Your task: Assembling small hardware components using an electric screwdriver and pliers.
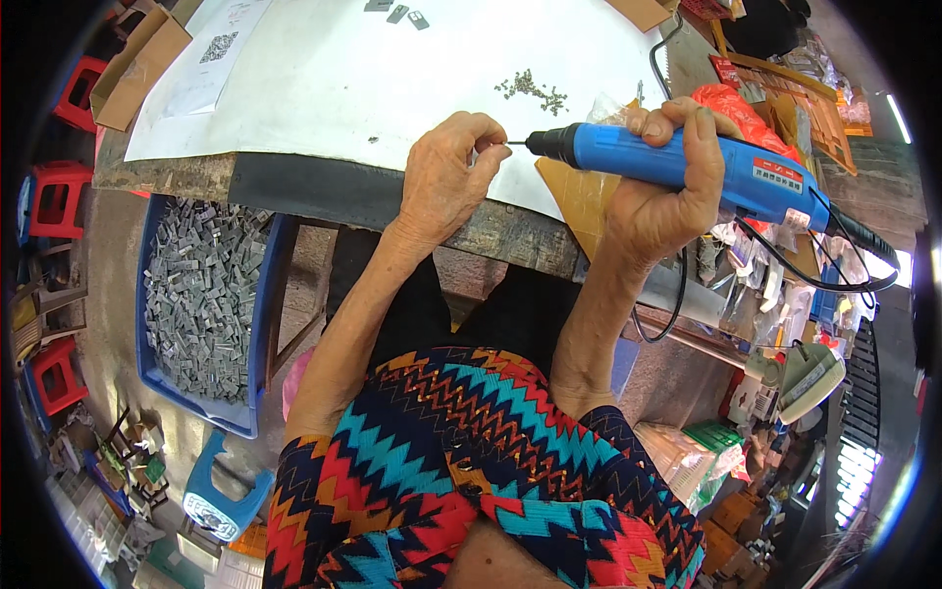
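My right hand (667, 187) is wrapped round a blue electric screwdriver (638, 157), held level with its black nose toward the left. Its thin bit reaches the fingertips of my left hand (451, 172), which are pinched together at the table's front edge. Whatever small piece sits between those fingers is too tiny to make out. Beyond the hands, a scatter of small brass-coloured screws (531, 90) lies on the white sheet covering the table (334, 88). A few flat grey metal pieces (418, 20) rest at the far edge of the view.
Below the table at left stands a blue bin (257, 324) heaped with grey metal parts (201, 304). A black cable (677, 294) loops from the screwdriver at right. Cardboard boxes (142, 64) flank the sheet. Red stools (59, 199) and a blue stool (228, 491) stand on the floor.
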A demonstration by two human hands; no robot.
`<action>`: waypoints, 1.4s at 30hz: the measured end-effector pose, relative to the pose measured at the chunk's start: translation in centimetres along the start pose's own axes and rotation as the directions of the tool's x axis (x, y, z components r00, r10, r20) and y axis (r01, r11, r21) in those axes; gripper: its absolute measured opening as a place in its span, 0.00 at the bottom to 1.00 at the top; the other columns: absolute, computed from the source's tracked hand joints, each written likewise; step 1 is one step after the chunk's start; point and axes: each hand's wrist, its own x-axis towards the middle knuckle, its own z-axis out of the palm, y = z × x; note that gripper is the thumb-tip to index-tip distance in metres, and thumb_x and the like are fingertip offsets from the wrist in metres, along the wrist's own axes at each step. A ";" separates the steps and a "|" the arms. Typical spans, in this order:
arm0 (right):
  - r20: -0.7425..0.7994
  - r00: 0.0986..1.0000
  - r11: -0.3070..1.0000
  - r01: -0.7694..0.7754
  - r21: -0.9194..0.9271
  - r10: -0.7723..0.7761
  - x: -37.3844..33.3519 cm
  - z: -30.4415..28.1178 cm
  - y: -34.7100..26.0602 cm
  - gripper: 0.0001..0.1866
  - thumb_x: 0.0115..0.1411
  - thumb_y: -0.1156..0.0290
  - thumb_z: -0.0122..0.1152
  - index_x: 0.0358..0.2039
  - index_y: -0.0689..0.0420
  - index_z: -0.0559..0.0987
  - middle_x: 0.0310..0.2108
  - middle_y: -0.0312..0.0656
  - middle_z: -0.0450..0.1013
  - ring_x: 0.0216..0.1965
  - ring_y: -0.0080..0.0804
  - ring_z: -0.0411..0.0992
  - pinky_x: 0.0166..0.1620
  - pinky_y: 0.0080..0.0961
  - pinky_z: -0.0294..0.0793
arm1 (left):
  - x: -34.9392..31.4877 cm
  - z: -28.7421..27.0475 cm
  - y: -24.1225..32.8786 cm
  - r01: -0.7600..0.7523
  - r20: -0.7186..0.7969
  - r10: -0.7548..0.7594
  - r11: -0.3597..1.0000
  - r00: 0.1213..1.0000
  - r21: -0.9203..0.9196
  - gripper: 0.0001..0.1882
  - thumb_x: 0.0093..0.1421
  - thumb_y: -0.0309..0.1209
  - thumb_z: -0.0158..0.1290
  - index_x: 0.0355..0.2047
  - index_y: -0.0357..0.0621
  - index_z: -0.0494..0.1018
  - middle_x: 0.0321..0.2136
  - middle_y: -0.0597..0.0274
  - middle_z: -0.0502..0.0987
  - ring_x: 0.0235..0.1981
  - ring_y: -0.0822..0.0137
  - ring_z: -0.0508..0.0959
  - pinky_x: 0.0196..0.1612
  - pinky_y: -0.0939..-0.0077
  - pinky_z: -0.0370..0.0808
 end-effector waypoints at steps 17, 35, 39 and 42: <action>0.048 0.999 1.000 -0.002 -0.026 0.004 -0.1 0.2 -0.2 0.09 0.52 0.77 0.55 0.35 0.58 0.69 0.26 0.44 0.70 0.23 0.27 0.66 0.33 0.30 0.66 | -0.4 -0.1 0.3 0.015 0.077 -0.012 0.999 0.997 -0.032 0.04 0.51 0.23 0.53 0.29 0.38 0.74 0.24 0.64 0.73 0.25 0.74 0.71 0.28 0.81 0.68; -0.076 0.997 0.997 -0.023 0.077 0.029 0.3 1.5 -0.7 0.16 0.45 0.86 0.56 0.36 0.66 0.67 0.25 0.47 0.68 0.21 0.28 0.68 0.28 0.26 0.71 | 0.0 -1.1 0.4 0.000 0.034 0.003 0.994 0.999 -0.112 0.08 0.49 0.24 0.54 0.32 0.38 0.73 0.23 0.64 0.72 0.25 0.75 0.70 0.29 0.82 0.67; -0.039 0.998 0.991 -0.047 0.125 0.052 0.4 0.4 -1.1 0.15 0.47 0.85 0.55 0.37 0.62 0.67 0.27 0.45 0.67 0.22 0.27 0.66 0.30 0.26 0.68 | 1.5 -3.1 0.1 0.048 0.030 -0.045 0.993 0.999 -0.104 0.08 0.49 0.23 0.54 0.32 0.39 0.73 0.25 0.66 0.72 0.26 0.75 0.69 0.31 0.82 0.67; 0.070 0.997 0.993 -0.050 0.103 0.043 0.5 -1.0 -1.5 0.10 0.54 0.77 0.51 0.38 0.57 0.67 0.29 0.44 0.67 0.25 0.26 0.64 0.34 0.27 0.63 | 4.2 -4.8 -1.9 -0.103 -0.051 0.104 0.994 0.993 0.017 0.08 0.49 0.24 0.54 0.32 0.39 0.73 0.26 0.65 0.72 0.26 0.74 0.69 0.33 0.80 0.67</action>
